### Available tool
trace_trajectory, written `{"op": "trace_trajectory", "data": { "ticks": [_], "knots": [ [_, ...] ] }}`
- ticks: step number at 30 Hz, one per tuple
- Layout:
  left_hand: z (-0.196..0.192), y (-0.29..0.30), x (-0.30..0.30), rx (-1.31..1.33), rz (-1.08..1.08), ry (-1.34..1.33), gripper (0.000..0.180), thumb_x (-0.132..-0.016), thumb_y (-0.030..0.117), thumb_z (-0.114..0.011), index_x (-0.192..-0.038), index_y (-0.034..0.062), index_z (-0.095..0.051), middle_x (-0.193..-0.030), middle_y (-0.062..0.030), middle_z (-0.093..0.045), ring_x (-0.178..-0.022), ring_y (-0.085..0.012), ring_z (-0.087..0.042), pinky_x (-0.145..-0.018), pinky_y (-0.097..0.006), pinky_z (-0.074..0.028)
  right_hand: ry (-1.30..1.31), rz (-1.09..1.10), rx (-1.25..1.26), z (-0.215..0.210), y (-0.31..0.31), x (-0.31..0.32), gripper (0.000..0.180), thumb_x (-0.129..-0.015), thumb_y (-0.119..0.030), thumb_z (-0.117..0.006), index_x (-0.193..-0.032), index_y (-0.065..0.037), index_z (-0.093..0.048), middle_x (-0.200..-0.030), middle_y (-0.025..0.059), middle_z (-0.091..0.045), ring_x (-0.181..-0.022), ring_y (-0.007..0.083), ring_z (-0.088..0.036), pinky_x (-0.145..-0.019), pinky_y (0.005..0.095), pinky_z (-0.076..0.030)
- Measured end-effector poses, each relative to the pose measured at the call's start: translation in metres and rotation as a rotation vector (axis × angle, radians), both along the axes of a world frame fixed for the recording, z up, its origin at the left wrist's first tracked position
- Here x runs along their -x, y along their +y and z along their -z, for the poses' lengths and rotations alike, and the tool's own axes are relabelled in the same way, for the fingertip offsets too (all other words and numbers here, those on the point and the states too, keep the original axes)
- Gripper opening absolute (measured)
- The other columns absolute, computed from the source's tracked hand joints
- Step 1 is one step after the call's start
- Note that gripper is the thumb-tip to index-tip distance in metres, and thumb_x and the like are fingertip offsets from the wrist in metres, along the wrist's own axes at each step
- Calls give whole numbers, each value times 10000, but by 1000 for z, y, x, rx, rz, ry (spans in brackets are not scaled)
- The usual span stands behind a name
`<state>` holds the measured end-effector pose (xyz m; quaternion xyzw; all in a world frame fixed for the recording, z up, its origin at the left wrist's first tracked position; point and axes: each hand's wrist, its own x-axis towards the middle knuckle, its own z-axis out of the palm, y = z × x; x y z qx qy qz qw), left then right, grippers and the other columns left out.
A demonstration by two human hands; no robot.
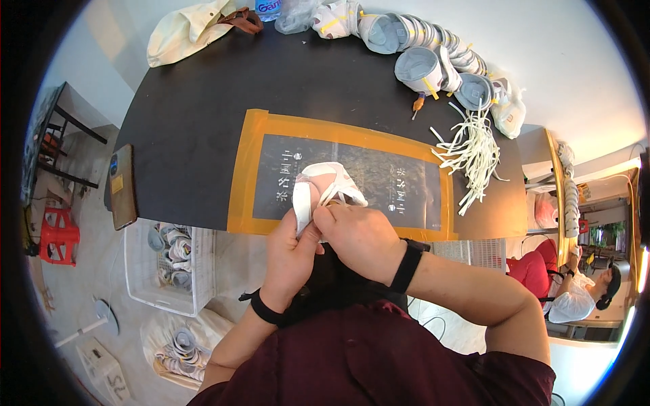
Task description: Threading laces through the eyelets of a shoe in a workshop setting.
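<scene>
A pink and white shoe upper (330, 177) is held over the near edge of the taped mat, with thin white lace strands across its opening. My left hand (292, 254) grips its near left side, thumb toward the middle. Close against it, my right hand (359, 233) is closed at the laced part, fingers curled inward. Its fingertips are hidden, so what they pinch cannot be made out. Under the upper lies a dark printed mat (386, 183), bordered by brown tape (247, 155). A tangled bunch of white shoelaces (474, 152) hangs over the table's right side.
Nested grey-lined shoe uppers (416, 64) line the far right edge of the black table (196, 122); a small orange-handled tool (419, 103) lies before them. A phone (123, 186) rests at the left edge. Below left stands a white crate (203, 271) of uppers. A person (575, 298) sits far right.
</scene>
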<state>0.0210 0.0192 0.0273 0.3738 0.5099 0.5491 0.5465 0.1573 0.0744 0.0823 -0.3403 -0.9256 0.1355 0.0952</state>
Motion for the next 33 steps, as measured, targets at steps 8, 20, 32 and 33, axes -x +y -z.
{"op": "trace_trajectory", "data": {
  "ticks": [8, 20, 32, 33],
  "knots": [
    [1, -3, -3, -57, -21, 39, 248, -986, 143, -580, -1170, -22, -604, -864, -7, -618, -650, -43, -528, -540, -215, -458, 161, 317, 276, 8, -7, 3, 165, -861, -111, -568, -986, -8, -537, -796, 129, -649, -742, 298, -677, -631, 375, -550],
    [-7, -5, 0, 108, -42, -562, 217, -967, 150, -619, -1173, 83, -604, -983, -15, -676, -748, -77, -613, -571, -212, -481, 652, 517, 535, -6, -44, -57, 118, -848, -84, -701, -935, -34, -638, -755, 68, -631, -674, 177, -622, -622, 303, -486],
    [-7, -19, -22, 296, 85, -558, 274, -955, 146, -633, -1221, 117, -573, -1058, -2, -668, -832, -88, -642, -572, -223, -516, 648, 486, 459, 32, -40, -54, 316, -809, 15, -633, -1087, -106, -725, -887, 90, -599, -772, 226, -616, -686, 303, -498],
    [-5, -18, -21, 310, 112, -556, 280, -955, 144, -632, -1227, 120, -569, -1061, -2, -667, -843, -89, -642, -563, -223, -517, 661, 490, 477, 33, -40, -54, 322, -807, 27, -628, -1084, -106, -726, -872, 87, -588, -771, 220, -610, -689, 299, -496]
  ]
}}
